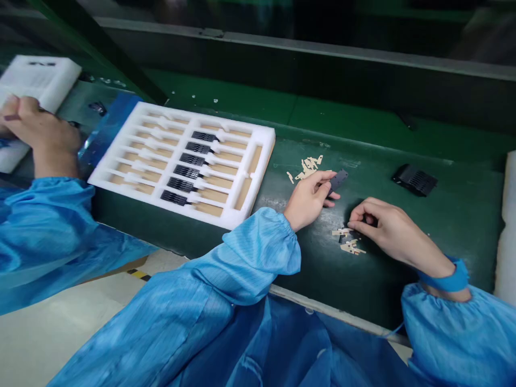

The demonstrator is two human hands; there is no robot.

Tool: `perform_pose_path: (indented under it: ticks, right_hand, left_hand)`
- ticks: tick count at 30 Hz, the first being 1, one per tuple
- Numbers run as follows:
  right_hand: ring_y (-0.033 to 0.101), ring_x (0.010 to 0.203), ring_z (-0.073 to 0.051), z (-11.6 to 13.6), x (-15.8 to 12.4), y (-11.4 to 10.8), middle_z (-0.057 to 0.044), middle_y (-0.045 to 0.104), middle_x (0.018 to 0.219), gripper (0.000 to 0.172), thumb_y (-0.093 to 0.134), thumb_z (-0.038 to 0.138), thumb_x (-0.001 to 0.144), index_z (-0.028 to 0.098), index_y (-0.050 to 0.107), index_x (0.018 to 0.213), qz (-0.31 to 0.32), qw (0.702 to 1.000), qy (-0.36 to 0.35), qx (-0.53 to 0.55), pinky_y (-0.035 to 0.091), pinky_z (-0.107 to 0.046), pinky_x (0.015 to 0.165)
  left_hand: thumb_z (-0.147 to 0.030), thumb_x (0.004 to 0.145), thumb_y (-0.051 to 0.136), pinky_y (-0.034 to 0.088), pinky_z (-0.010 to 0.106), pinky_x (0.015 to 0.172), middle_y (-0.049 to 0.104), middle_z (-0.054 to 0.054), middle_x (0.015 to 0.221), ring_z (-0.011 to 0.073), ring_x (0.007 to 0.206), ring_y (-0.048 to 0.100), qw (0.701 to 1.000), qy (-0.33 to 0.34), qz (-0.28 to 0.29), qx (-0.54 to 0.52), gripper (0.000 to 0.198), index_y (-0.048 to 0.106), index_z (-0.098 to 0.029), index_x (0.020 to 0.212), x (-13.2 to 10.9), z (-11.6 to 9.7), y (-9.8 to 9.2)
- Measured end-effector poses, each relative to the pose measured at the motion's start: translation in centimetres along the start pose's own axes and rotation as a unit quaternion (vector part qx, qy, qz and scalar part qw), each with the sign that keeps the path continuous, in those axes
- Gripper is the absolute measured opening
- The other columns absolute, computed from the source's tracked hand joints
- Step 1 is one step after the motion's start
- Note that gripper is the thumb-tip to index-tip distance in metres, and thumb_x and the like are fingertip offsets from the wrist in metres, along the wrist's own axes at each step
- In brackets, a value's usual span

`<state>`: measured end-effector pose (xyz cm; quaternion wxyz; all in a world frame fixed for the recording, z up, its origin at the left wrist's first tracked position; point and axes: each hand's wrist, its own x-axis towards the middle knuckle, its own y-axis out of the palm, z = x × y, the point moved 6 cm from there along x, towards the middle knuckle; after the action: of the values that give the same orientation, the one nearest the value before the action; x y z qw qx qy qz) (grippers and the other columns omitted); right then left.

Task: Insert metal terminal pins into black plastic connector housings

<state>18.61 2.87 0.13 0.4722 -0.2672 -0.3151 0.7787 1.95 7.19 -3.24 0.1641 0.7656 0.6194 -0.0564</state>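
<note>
Head view, and from my place near the green worktable I see two bare hands busy with small parts. The left hand grasps a thin dark grey plate between its thumb and fingers, to the right of a scattered pile of pale flat strips. The right hand has its thumb and forefinger brought close together at the edge of a second, nearer cluster of pale pieces; whether something is pinched there, I cannot tell. In my judgement, the step in hand is the picking of one small piece, with the plate held ready beside it. The next move, I think, calls for a fine pinch and a steady plate, so that neighbouring pieces are not dragged along. To the left lies a white foam tray with six black slotted pieces in it, while one larger black slotted part rests well apart, on the right side. A co-worker's hand is at the far left.
</note>
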Motion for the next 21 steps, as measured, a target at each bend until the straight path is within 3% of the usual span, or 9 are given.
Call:
perform_pose_path:
  ticks: [4,7,12,17,21]
  right_hand:
    - [0.052,0.062,-0.015,-0.7,-0.1,-1.1,-0.001,0.061,0.078,0.019,0.065,0.039,0.095,0.022,0.067,0.088,-0.030,0.997,0.057,0.032,0.040,-0.030,0.059]
    - [0.053,0.065,-0.015,-0.2,-0.2,-0.2,-0.001,0.062,0.082,0.018,0.070,0.041,0.092,0.023,0.069,0.090,0.026,0.999,0.028,0.035,0.041,-0.029,0.060]
    - [0.057,0.078,-0.018,0.8,-0.3,1.5,-0.002,0.062,0.089,0.011,0.068,0.033,0.093,0.023,0.064,0.088,0.052,0.998,-0.038,-0.005,0.043,-0.030,0.068]
    - [0.054,0.068,-0.016,0.4,-0.4,0.8,-0.002,0.060,0.083,0.019,0.060,0.039,0.098,0.023,0.063,0.088,0.060,0.998,-0.006,0.012,0.042,-0.028,0.062]
    - [0.059,0.072,-0.017,0.3,-0.4,0.0,-0.003,0.066,0.087,0.029,0.049,0.045,0.103,0.023,0.067,0.093,0.080,0.996,-0.001,0.041,0.044,-0.029,0.065]
  left_hand:
    - [-0.015,0.102,0.040,0.053,0.018,0.050,0.065,0.010,0.114,0.0095,0.068,0.068,1.000,-0.005,0.017,0.025,0.016,0.051,-0.014,0.114,-0.2,0.0,0.1]
    - [-0.018,0.103,0.038,0.042,0.015,0.042,0.067,0.006,0.104,0.0068,0.057,0.061,0.999,0.002,0.033,0.038,0.013,0.047,-0.017,0.112,-0.3,0.0,0.2]
    - [-0.020,0.104,0.038,0.041,0.015,0.050,0.066,-0.001,0.082,0.0039,0.049,0.049,0.998,0.024,0.043,0.046,0.010,0.048,-0.018,0.108,-0.3,0.2,0.3]
    - [-0.021,0.103,0.040,0.041,0.017,0.053,0.064,-0.002,0.077,0.0055,0.050,0.049,0.997,0.038,0.054,0.050,0.013,0.049,-0.018,0.111,-0.2,0.4,0.3]
    - [-0.022,0.098,0.049,0.042,0.019,0.056,0.064,-0.001,0.080,0.0066,0.054,0.050,0.993,0.047,0.050,0.096,0.012,0.054,-0.017,0.108,-0.3,0.2,0.2]
